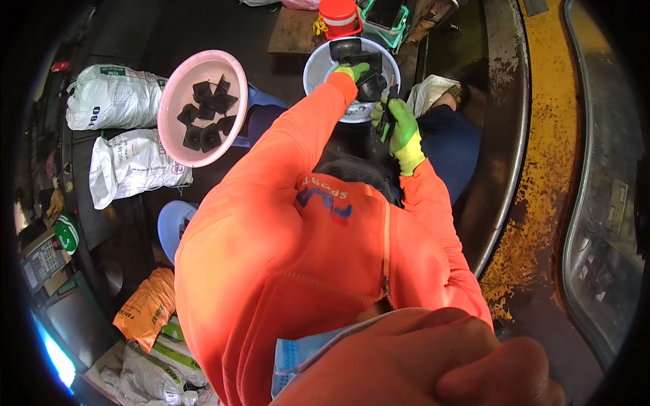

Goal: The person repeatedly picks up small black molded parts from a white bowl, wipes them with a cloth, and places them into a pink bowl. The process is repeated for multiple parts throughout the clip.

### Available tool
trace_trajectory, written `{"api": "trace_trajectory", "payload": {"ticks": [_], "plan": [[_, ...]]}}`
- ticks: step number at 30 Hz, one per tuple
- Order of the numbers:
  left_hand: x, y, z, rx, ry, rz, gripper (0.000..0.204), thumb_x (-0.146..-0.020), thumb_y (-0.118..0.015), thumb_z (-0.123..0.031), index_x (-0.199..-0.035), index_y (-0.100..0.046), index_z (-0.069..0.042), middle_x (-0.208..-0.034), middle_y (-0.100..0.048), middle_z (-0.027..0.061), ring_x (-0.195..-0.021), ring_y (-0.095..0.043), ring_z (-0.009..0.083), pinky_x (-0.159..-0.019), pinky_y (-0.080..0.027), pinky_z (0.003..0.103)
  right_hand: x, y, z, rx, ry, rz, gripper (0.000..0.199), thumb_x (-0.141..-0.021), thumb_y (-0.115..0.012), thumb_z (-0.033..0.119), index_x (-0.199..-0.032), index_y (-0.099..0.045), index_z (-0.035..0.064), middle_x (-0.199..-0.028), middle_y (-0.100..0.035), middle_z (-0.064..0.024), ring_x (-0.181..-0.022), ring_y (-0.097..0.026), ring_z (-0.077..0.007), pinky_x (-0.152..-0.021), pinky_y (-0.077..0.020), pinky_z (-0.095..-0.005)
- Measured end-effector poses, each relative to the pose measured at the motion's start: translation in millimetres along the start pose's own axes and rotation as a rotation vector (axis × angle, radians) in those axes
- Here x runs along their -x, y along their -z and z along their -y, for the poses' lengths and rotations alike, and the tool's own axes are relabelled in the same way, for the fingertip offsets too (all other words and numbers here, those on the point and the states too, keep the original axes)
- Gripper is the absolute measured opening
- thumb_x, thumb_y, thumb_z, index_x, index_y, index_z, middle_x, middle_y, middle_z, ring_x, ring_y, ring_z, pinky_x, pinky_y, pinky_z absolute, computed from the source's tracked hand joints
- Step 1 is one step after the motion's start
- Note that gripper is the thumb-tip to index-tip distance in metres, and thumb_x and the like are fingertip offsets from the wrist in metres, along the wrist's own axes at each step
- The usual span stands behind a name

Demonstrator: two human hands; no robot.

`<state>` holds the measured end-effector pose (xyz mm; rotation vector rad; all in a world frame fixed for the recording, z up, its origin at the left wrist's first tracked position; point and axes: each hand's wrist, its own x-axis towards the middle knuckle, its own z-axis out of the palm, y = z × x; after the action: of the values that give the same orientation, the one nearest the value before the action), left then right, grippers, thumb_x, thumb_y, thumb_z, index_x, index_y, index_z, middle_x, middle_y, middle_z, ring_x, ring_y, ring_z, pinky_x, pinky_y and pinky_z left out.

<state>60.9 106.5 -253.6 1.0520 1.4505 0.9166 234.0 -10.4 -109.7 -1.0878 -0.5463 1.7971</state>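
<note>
Both hands wear green and yellow gloves. My left hand [355, 70] is over the pale grey basin [314, 68] ahead of me, its fingers closed on one of the black moulded pieces [371, 86] there. Other black pieces lie in the same basin, partly covered by my hand and sleeve. At the basin's right front edge, my right hand [401, 124] is wrapped around a dark hand tool [386, 122], which looks like pliers or snips. Its narrow end points up toward the basin; the jaws are too small to make out.
A pink basin [173, 88] with several black pieces stands at left, beside white sacks [112, 98]. A red container [338, 17] and a green basket [387, 34] sit behind the grey basin. A blue basin [172, 227] and an orange sack [145, 304] are lower left. Rusty yellow metal [542, 203] edges the right.
</note>
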Motion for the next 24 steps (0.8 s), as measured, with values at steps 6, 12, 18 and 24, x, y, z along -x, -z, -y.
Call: {"api": "trace_trajectory", "payload": {"ticks": [6, 12, 18, 24], "plan": [[58.7, 17.9, -50.0, 0.07, -0.071, -0.17, 0.054, -0.067, -0.082, -0.035, -0.106, -0.067, -0.002, -0.102, -0.068, 0.0116, -0.093, -0.063, 0.0217, -0.083, -0.05, 0.036, -1.4, 0.0, 2.9, 0.193, 0.072, -0.116, 0.051, -0.097, -0.048, 0.028, -0.14, -0.035, 0.0033, -0.08, -0.054, -0.0057, -0.052, -0.049, -0.0121, -0.044, -0.0391, -0.0241], [136.0, 57.0, -140.0, -0.427, -0.959, -0.482, 0.049, -0.054, -0.089, -0.033, -0.089, -0.067, -0.006, -0.091, -0.064, 0.0101, -0.08, -0.062, 0.0277, -0.075, -0.05, 0.037, -4.3, -3.5, -18.2, 0.377, 0.048, -0.009, 0.029, -0.095, -0.054, 0.023, -0.117, -0.053, 0.0046, -0.082, -0.059, -0.004, -0.062, -0.055, -0.0103, -0.053, -0.0428, -0.0237], [175.3, 38.8, -171.5, -0.227, -0.817, -0.197, 0.057, -0.059, -0.088, -0.027, -0.103, -0.062, -0.002, -0.101, -0.063, 0.0109, -0.092, -0.063, 0.0242, -0.081, -0.051, 0.035, -2.5, -22.0, -34.2, 0.654, 0.782, 0.174, 0.036, -0.091, -0.059, 0.018, -0.122, -0.054, 0.0012, -0.113, -0.061, -0.0099, -0.099, -0.059, -0.0201, -0.086, -0.0473, -0.0329], [194.4, 15.6, -173.7, -0.24, -0.601, -0.064, 0.045, -0.063, -0.082, -0.023, -0.098, -0.065, -0.001, -0.095, -0.065, 0.0122, -0.09, -0.062, 0.0233, -0.08, -0.05, 0.034, 5.4, -33.4, -16.7, 0.763, 1.016, 0.087, 0.033, -0.088, -0.06, 0.012, -0.118, -0.055, 0.0003, -0.109, -0.062, -0.012, -0.099, -0.06, -0.0227, -0.088, -0.048, -0.0346]]}}
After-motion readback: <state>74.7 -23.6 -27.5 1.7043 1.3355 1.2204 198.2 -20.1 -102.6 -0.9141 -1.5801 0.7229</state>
